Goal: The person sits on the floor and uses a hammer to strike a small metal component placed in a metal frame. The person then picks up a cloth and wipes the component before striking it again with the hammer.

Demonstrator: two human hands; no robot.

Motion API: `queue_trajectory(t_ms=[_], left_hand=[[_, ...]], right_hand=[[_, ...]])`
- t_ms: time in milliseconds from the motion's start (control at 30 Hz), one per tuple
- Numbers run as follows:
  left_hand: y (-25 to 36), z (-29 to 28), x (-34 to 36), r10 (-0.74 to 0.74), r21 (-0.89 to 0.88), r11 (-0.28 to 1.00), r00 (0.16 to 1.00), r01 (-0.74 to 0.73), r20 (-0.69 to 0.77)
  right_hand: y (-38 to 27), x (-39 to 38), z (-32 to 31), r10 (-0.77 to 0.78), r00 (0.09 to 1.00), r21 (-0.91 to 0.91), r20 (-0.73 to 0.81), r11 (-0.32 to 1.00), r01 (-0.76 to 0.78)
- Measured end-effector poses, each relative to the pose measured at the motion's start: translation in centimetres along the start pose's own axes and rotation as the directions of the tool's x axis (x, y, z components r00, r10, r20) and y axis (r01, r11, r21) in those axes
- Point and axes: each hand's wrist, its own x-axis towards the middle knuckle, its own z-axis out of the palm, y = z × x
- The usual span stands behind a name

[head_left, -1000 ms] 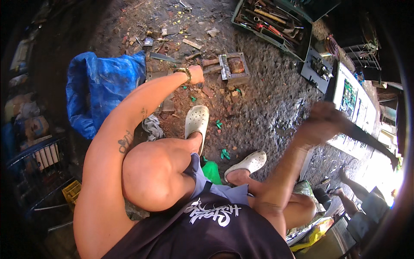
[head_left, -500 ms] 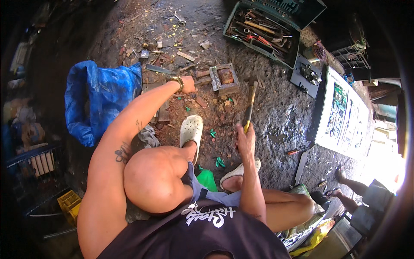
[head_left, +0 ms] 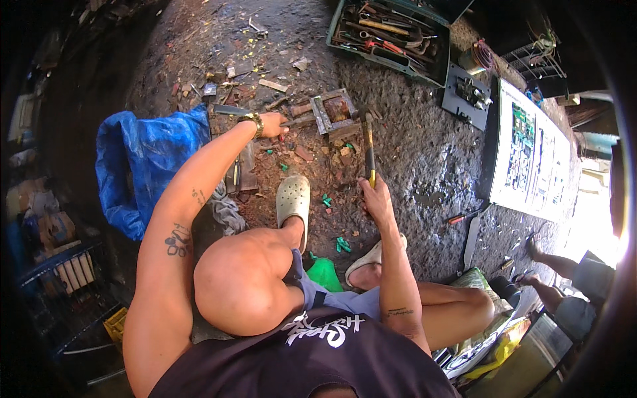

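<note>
My left hand point(head_left: 272, 125) is closed on a narrow metal tool point(head_left: 298, 121) pointed at the left side of a squarish metal block with a copper coil point(head_left: 340, 109), on the debris-strewn ground. My right hand point(head_left: 375, 199) grips a hammer point(head_left: 369, 149) with a yellow-and-black handle, its head beside the block’s right side; whether they touch I cannot tell. A flat blade point(head_left: 231, 109) lies beyond my left wrist. Small green scraps point(head_left: 342, 244) lie near my white clogs point(head_left: 292, 199).
A blue tarp point(head_left: 139, 166) lies left. An open toolbox point(head_left: 391, 40), grey plate with fittings point(head_left: 464, 99) and white board with green circuitry point(head_left: 527, 152) stand at right. A screwdriver point(head_left: 458, 219) lies near the board. Another person’s legs point(head_left: 557, 265) show at lower right.
A second ago my right hand swung the hammer out to the right, blurred; since then it has come in beside the block. My left hand stays by the block, shifted slightly in view.
</note>
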Motion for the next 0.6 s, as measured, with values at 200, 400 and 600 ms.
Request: queue_trajectory(t_ms=[200, 400, 600], left_hand=[[-0.3, 0.0, -0.5, 0.009, -0.256, 0.967, 0.996, 0.015, 0.092], [0.1, 0.5, -2.0, 0.037, -0.643, 0.748, 0.956, 0.167, 0.291], [-0.4, 4.5, -5.2, 0.287, -0.992, 0.116, 0.954, 0.059, 0.090]], right_hand=[[0.6, 0.6, 0.0, -0.031, 0.998, -0.143, -0.046, 0.989, 0.024], [0.7, 0.8, 0.0, -0.041, 0.998, -0.142, -0.048, 0.989, 0.034], [4.2, -0.9, 2.0, -0.094, 0.981, -0.099, -0.169, 0.992, 0.078]])
